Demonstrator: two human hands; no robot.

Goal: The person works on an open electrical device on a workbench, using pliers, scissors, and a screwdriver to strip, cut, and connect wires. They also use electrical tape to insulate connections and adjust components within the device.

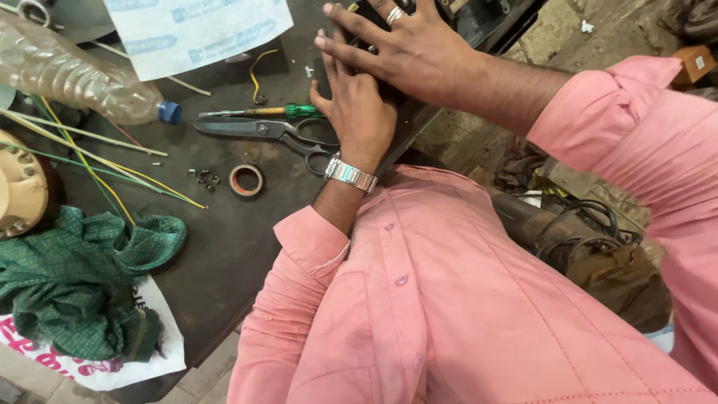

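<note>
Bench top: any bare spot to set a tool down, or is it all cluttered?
Free: the dark patch below the tape roll, between the green cloth and the left sleeve. A smaller gap sits between the scissors and the bottle. Crowded: wires fan across the left, small nuts lie beside the tape, and both hands cover the top.

Scissors (262, 129) lie beside a green-handled screwdriver (277, 112); a tape roll (246, 180) sits just below — a green cloth (82, 277) bunched left; plastic bottle (82, 75) above.
</note>
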